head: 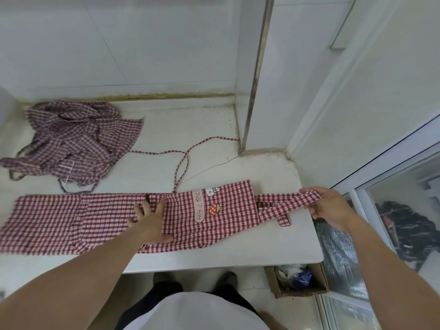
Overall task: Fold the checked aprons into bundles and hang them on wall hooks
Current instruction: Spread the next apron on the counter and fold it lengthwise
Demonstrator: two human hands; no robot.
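A red-and-white checked apron (228, 210) with a strawberry patch lies folded into a long strip along the front of the white counter (202, 129). My left hand (150, 222) presses flat on its middle with fingers spread. At the strip's right end my right hand (329, 207) pinches the neck strap (283, 202) and holds it stretched out past the counter's edge. One thin tie (183, 163) trails from the apron toward the back wall. A second checked apron (76, 141), duller in colour, sits crumpled at the back left.
White tiled walls rise behind the counter, with a metal post (256, 75) at the back right corner. A cardboard box (297, 279) of scraps stands on the floor under the counter's right end. A glass door (402, 234) is on the right.
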